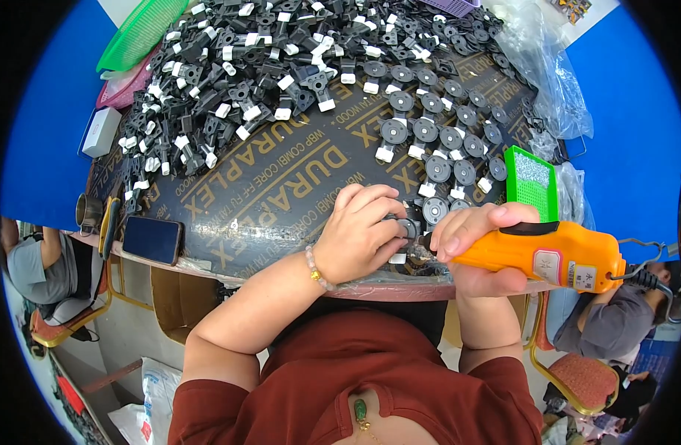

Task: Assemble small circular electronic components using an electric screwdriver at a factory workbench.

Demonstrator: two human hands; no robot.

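In my right hand lies an orange electric screwdriver, held level, its cord leaving at the right end. Its tip points left at a black plastic part with a round disc. The fingers of my left hand grip this part against the table; they hide much of it. Whether the bit touches a screw cannot be made out. Just beyond my hands, several similar black disc parts with white ends lie in rough rows.
A large heap of black and white plastic parts covers the far table. To the right stands a green tray of small metal pieces, near clear plastic bags. A phone and a white box lie left. Other people sit at both sides.
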